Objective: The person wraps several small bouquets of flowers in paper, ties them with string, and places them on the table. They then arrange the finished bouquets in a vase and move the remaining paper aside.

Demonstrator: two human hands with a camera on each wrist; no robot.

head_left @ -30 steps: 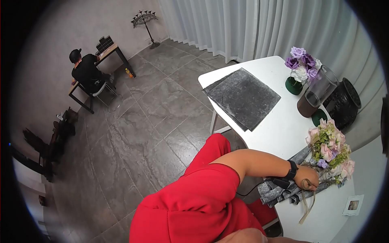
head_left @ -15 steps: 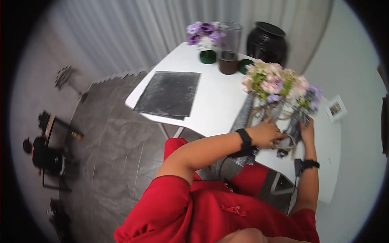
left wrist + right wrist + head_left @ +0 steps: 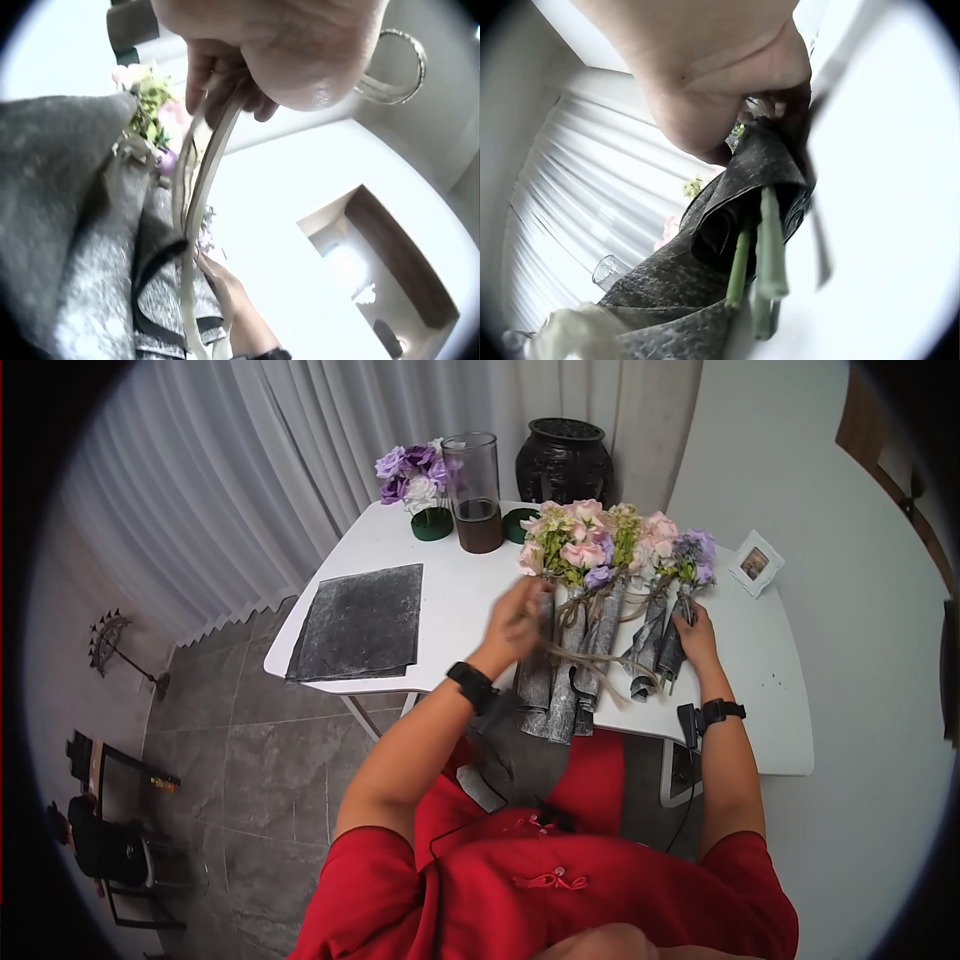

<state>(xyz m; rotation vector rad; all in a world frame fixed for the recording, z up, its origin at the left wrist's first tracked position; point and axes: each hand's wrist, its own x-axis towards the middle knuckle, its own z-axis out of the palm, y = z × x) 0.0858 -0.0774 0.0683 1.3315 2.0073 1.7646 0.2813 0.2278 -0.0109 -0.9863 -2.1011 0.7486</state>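
My left hand [image 3: 512,625] holds strands of beige ribbon [image 3: 205,176] that hang from its fingers in the left wrist view. In the head view the ribbon [image 3: 588,656] stretches rightward across paper-wrapped bouquets [image 3: 600,632] with pink and green flowers [image 3: 583,550]. On the right, my right hand [image 3: 698,635] grips the dark paper wrap [image 3: 761,166] of a small bouquet with purple flowers [image 3: 694,552]. Green stems [image 3: 771,244] stick out of that wrap's lower end. Part of my right hand's fingers is hidden behind the paper.
On the white table [image 3: 460,630], dark paper sheets [image 3: 362,622] lie at left. Behind them stand purple and white flowers [image 3: 410,478], a tall glass vase [image 3: 473,490] and a green round block [image 3: 519,523]. A black jar [image 3: 565,465] and white frame [image 3: 756,563] are farther back.
The head view has swung round to the right. My left hand has moved left, away from the right hand, drawing the ribbon across the bouquets. My right hand stays on the small bouquet.
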